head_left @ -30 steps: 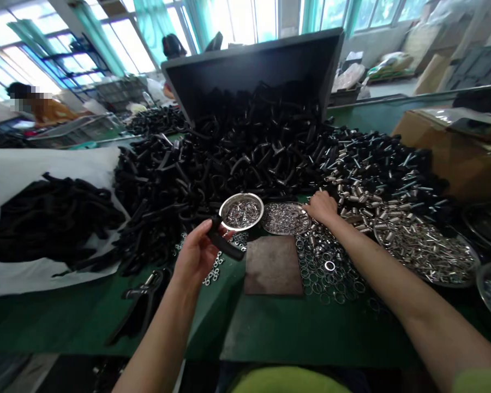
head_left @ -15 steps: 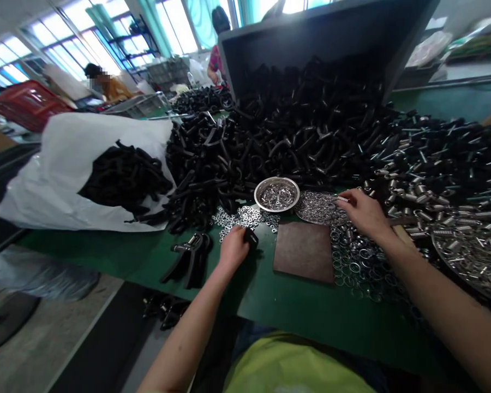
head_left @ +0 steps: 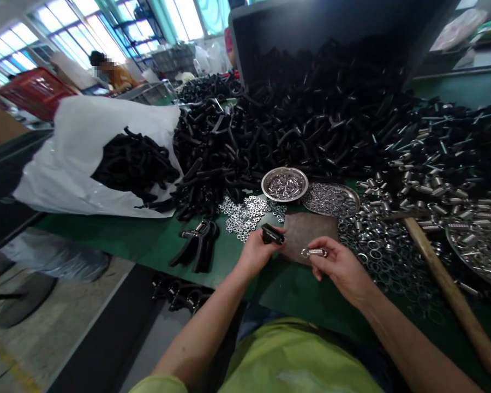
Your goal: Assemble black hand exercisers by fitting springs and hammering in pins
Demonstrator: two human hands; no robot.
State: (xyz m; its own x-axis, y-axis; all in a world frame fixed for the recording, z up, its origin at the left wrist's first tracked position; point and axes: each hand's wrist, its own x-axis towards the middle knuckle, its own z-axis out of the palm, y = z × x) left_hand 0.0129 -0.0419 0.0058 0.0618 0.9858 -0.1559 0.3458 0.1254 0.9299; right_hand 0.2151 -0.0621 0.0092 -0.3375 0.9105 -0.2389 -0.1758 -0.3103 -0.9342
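My left hand (head_left: 257, 254) is closed on a black part (head_left: 272, 234) at the left edge of a brown square plate (head_left: 306, 229). Over the plate's lower right, my right hand (head_left: 339, 267) pinches a small metal spring (head_left: 314, 252) with a ring-shaped end pointing left. The two held pieces are apart. Small washers (head_left: 247, 215) lie just beyond my left hand. A round metal bowl (head_left: 285, 184) and an oval dish (head_left: 331, 198), both with small metal pieces in them, stand behind the plate. Metal rings (head_left: 376, 256) spread to its right.
A wooden-handled hammer (head_left: 454, 289) lies on the right, near springs (head_left: 442, 188). Black parts (head_left: 245, 136) are heaped behind, before a large dark bin (head_left: 331, 43). A white sack (head_left: 77, 158) and assembled black clamps (head_left: 198, 245) are at left. A person (head_left: 117, 73) sits farther back.
My right hand has come left and nearer from the dish to the plate, bringing the spring. My left hand has shifted right with the black part. The hammer handle is now uncovered.
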